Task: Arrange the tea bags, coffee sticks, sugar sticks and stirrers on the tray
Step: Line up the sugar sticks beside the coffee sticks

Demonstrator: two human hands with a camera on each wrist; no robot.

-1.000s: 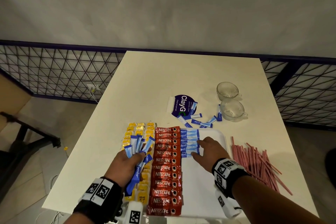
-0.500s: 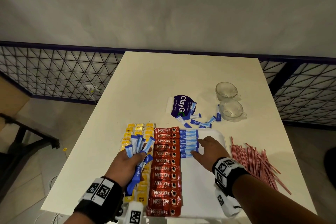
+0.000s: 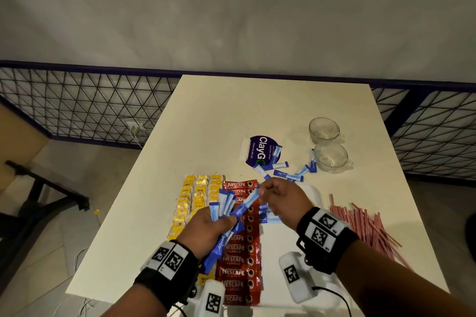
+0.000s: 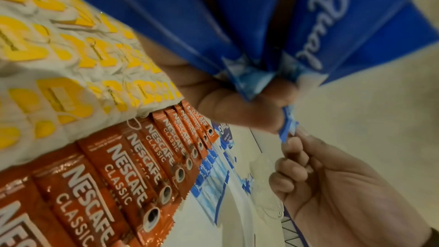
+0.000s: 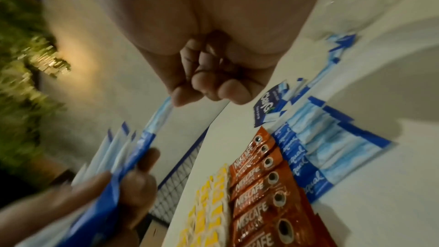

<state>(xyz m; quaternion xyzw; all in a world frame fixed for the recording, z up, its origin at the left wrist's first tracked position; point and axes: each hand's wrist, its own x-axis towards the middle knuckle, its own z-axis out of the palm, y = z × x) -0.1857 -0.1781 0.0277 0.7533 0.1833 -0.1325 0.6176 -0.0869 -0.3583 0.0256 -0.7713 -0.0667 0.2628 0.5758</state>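
1. Over the tray point(image 3: 315, 194), the right hand point(image 3: 280, 197) has left the sugar row point(image 3: 266, 213) and now pinches one stick point(image 3: 246, 204).
2. Left hand point(image 3: 206, 229) grips the bunch point(image 3: 222, 203).
3. It likely goes down next.

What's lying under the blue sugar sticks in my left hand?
Under the left hand and its fanned blue sugar sticks lie yellow tea bags and red coffee sticks; the hand covers some of each.

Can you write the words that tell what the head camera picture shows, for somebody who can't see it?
The right hand pinches one blue sugar stick out of the bunch of sugar sticks gripped by the left hand, above a white tray with rows of yellow tea bags and red coffee sticks. Pink stirrers lie on the table.
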